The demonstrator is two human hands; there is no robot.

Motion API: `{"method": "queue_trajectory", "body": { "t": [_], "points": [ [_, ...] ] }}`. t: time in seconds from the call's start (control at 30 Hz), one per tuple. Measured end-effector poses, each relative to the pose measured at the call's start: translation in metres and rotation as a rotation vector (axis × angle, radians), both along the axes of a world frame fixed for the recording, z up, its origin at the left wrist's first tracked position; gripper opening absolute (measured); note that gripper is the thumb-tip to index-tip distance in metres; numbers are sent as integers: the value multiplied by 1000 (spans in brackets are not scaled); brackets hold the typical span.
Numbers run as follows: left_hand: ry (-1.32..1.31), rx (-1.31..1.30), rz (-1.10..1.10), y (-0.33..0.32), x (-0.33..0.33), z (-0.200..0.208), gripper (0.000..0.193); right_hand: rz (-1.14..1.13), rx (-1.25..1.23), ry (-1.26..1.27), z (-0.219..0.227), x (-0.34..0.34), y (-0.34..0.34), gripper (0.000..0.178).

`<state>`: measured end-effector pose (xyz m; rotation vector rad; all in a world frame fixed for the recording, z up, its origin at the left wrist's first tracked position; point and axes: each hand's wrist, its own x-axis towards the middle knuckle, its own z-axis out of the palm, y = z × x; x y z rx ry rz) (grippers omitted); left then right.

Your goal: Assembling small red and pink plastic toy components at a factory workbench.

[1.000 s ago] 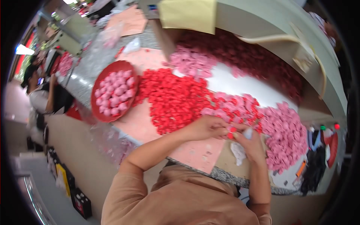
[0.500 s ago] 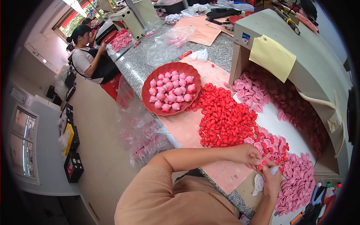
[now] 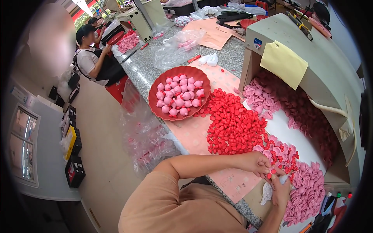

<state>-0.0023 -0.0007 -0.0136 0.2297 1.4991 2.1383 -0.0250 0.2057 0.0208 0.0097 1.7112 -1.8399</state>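
Note:
My left hand (image 3: 255,161) and my right hand (image 3: 280,190) meet at the bench's near edge, fingers pinched together around a small pink piece with red rounded ends (image 3: 273,171). Its exact shape is partly covered by my fingertips. Just beyond lie small red parts strewn over pink curved pieces (image 3: 281,149). A big heap of red rounded parts (image 3: 233,130) spreads to the left of them, and more pink curved pieces (image 3: 307,186) are piled on the right. A crumpled white tissue (image 3: 266,193) rests beside my right hand. Some white material also shows at that hand's fingers.
A scalloped red bowl (image 3: 152,105) holds several pink round figures (image 3: 179,93). On the right stands a grey-green hooded housing (image 3: 283,35) with pink pieces inside and a yellow paper (image 3: 283,64). Plastic bags (image 3: 147,143) hang at the bench's left edge. A co-worker (image 3: 91,62) sits farther off.
My hands stay together, with only slight finger movement on the held piece. The view has shifted slightly. A pale blurred patch now shows at the upper left.

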Motion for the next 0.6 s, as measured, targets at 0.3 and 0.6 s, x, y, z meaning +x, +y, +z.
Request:
{"method": "queue_trajectory", "body": {
  "t": [0.3, 0.6],
  "points": [
    [-3, -1, -6, 0, 0, 0, 25, -16, -47, 1, 2, 2, -3, 32],
    [-4, 8, 1, 0, 1, 1, 25, -13, -45, 12, 2, 2, -3, 31]
  ]
}}
